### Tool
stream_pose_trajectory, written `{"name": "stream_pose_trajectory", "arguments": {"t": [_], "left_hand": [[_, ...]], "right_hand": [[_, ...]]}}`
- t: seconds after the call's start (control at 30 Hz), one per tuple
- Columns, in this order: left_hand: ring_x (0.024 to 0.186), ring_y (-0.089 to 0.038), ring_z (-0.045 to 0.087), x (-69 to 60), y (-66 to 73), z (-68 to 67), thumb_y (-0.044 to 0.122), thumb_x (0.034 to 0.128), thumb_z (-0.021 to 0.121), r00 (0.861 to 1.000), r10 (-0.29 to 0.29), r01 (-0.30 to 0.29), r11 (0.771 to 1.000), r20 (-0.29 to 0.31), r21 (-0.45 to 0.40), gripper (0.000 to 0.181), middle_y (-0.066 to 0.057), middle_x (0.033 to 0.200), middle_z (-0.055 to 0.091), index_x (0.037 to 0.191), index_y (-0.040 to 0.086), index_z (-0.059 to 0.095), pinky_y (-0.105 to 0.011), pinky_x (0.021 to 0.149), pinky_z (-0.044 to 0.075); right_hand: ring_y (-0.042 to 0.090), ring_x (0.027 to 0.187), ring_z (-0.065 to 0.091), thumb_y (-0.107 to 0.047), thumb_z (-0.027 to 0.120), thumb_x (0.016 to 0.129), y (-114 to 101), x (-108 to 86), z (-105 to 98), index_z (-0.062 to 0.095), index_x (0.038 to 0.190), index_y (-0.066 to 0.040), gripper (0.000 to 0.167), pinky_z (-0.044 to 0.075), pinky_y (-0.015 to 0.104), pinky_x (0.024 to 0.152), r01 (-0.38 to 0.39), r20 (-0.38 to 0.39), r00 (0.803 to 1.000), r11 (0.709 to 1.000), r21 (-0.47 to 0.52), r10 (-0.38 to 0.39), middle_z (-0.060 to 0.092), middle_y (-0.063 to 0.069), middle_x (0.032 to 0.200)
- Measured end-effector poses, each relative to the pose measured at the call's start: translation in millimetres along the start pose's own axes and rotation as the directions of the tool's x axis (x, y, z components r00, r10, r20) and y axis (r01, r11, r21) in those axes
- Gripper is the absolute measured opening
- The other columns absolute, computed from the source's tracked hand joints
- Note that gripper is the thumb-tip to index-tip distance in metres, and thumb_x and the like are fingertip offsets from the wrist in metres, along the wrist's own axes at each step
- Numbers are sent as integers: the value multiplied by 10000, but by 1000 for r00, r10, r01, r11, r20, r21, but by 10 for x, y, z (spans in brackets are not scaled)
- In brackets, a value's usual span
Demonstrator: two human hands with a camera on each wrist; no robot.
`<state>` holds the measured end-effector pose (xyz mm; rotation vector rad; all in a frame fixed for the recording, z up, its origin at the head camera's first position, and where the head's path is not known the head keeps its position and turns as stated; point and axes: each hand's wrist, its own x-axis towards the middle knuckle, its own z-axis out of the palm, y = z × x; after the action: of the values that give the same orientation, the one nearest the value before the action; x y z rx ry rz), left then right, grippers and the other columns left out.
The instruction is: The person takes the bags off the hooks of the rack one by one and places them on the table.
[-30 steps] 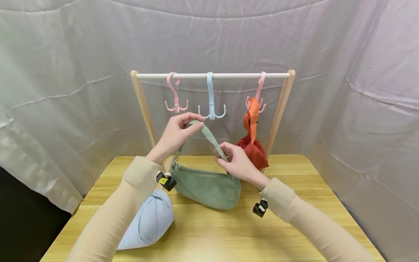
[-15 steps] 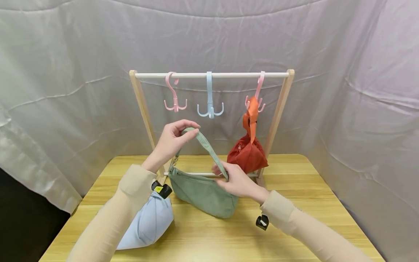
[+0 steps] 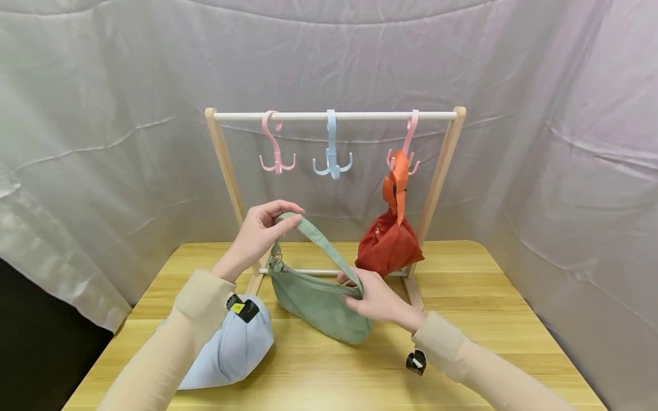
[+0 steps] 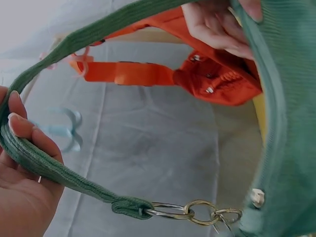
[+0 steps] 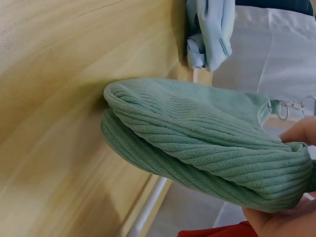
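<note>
Right hand (image 3: 379, 297) apparently round green bag (image 3: 315, 306)

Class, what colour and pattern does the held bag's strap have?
The strap is green with lengthwise ribs, best seen in the left wrist view.

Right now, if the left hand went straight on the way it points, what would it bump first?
Past the green bag strap it pinches, the left hand would probably meet the light-blue hook hanging on the white rail. The depth is unclear, so it might pass underneath.
</note>
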<state>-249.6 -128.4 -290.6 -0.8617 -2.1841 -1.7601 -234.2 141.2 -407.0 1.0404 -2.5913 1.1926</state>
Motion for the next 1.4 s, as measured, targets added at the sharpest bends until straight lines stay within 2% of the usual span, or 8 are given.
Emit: {"name": "stream_pose_trajectory", "arguments": {"t": [0.2,0.4,0.6,0.7,0.87,1.03,1.2,1.4], "left_hand": [[624,-59,450,-134,-171,-54,72,982,625,996,-40,37,999,77,40,172,70,743,590,1125,1,688,-200,584,390],[683,-28,553,-277,-384,-76,81,984,626,981,-106,93,992,164,85,156,97,819,664,1097,-1,695,-189,624,461],[728,-52,601,-358,-609,-93,84,981,631,976,-142,115,980,166,160,144,-26,851,688,1082,10,703,-203,664,501],[822,-134,602,-390,-717,-106,103,958,668,982,-133,91,956,135,278,140,-113,952,686,1086,65,710,-248,720,498],[1174,-285,587,-430,-872,-125,182,915,740,986,-107,33,877,127,479,349,-92,1274,625,1251,134,654,-466,960,494],[1397,-349,467,-429,-973,-139,247,907,756,978,-116,3,841,174,540,581,-106,1488,485,1430,139,529,-582,1128,397],[1408,-344,456,-416,-1008,-135,325,912,749,957,-185,39,845,223,533,710,-101,1551,442,1521,168,420,-569,1091,431],[1361,-331,483,-427,-1035,-134,345,905,753,939,-232,70,853,255,517,686,-113,1433,565,1498,177,454,-572,1117,388]], "right_hand": [[181,1032,693,-3,716,840,14,-39,24,655,1103,-86,282,560,380,917,0,-34,999,1000,-23,-1,731,38,1073],[125,944,637,6,701,845,15,-62,27,663,1120,-121,305,525,294,852,-4,-70,998,999,-49,0,718,14,1070],[149,1037,642,96,661,785,19,-68,20,672,1109,-112,384,508,287,911,-12,-55,998,1000,-5,12,717,21,1115],[151,1061,639,111,647,773,24,-79,15,674,1109,-125,412,499,271,909,-14,-35,999,1000,-2,14,715,11,1135],[162,1068,642,110,643,789,48,-93,2,676,1113,-127,403,501,273,908,10,3,1000,1000,9,-10,709,17,1154],[145,1010,616,129,608,778,66,-103,-19,672,1127,-136,443,480,249,861,33,37,999,999,9,-33,704,10,1149],[170,1011,661,162,600,744,98,-116,-23,677,1124,-134,487,496,244,845,64,62,996,998,20,-66,712,17,1128],[165,1049,652,97,716,741,132,-138,-13,661,1154,-142,481,511,276,890,100,67,993,995,9,-101,701,3,1153]]}}
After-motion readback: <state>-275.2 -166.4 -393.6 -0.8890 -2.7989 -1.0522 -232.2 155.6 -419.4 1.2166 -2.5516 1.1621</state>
